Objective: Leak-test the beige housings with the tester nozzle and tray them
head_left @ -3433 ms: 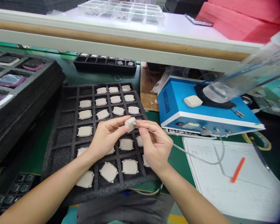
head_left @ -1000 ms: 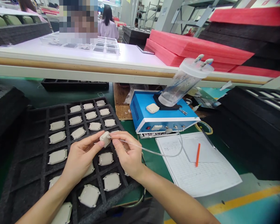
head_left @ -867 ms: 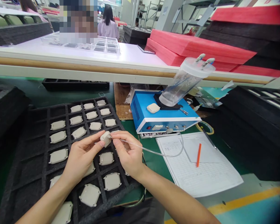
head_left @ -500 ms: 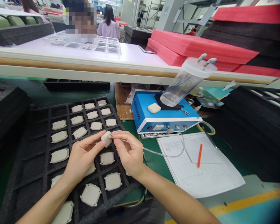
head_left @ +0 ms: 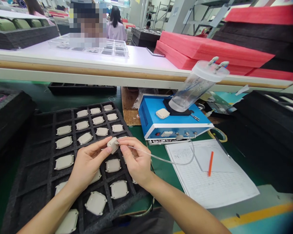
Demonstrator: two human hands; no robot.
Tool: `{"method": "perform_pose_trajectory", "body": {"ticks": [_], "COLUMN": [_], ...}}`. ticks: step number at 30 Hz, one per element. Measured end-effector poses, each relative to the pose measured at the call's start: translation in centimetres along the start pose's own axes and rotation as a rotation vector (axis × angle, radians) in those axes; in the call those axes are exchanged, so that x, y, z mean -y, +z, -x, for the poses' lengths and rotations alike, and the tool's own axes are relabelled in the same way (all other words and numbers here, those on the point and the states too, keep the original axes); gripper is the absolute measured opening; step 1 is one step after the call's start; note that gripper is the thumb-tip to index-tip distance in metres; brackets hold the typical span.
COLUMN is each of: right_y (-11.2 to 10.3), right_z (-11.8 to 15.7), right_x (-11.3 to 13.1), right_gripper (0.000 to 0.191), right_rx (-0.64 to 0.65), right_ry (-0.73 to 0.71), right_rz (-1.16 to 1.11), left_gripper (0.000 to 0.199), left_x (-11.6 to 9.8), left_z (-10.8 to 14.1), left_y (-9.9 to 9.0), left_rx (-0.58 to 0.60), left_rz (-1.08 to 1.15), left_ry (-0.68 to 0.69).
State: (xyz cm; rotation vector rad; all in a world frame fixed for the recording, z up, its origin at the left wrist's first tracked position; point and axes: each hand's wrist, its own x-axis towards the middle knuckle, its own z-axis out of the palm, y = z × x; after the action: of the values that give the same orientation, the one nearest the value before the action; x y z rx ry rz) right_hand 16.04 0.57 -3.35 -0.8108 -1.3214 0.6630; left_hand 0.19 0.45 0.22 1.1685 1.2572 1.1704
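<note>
Between thumb and fingers, my left hand [head_left: 90, 162] grips a small cream watch case [head_left: 113, 145], tilted on edge above the tray. My right hand [head_left: 136, 160] pinches the end of a clear thin tube [head_left: 166, 160], its tip against the case's side. From there the tube curves to the front of a blue machine [head_left: 151, 120]. Beneath both hands lies a black foam tray [head_left: 36, 172] with similar cream cases in many of its compartments. Another cream case [head_left: 162, 113] rests on top of the machine, beside a slanted clear cylinder [head_left: 191, 89].
Written sheets [head_left: 217, 191] with an orange strip [head_left: 211, 164] lie right of my hands. A tape roll [head_left: 218, 134] sits behind them. Dark foam stacks stand at both sides. Across the back runs a raised shelf [head_left: 141, 76] bearing red foam [head_left: 205, 48]; people are beyond it.
The whole view has shifted slightly, so everything appears a little further right. Both hands keep the same hold, with the tube tip still at the case.
</note>
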Motion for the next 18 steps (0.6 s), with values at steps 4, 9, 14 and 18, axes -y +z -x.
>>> {"method": "perform_pose_trajectory", "body": {"ticks": [4,9,14,18], "right_y": [0.0,0.0,-0.2,-0.4], "right_z": [-0.1,-0.2,0.4,1.3], "right_x": [0.1,0.1,0.2,0.2], "right_gripper": [0.013,0.014,0.014,0.012], "right_rx": [-0.002,-0.007,0.026,0.016], "right_ry": [0.006,-0.010,0.017,0.101], "right_rz": [0.012,-0.002,-0.018,-0.027], "left_gripper": [0.049,0.050,0.049,0.034], "left_x": [-0.1,0.2,0.6,-0.9], "left_z": [-0.1,-0.2,0.3,-2.5], "left_y": [-0.1,-0.3,-0.4,-3.0], "left_rx": [0.001,0.018,0.028,0.023], "left_rz": [-0.011,-0.031,-0.116,-0.580], "left_ry": [0.007,0.021,0.106,0.287]}}
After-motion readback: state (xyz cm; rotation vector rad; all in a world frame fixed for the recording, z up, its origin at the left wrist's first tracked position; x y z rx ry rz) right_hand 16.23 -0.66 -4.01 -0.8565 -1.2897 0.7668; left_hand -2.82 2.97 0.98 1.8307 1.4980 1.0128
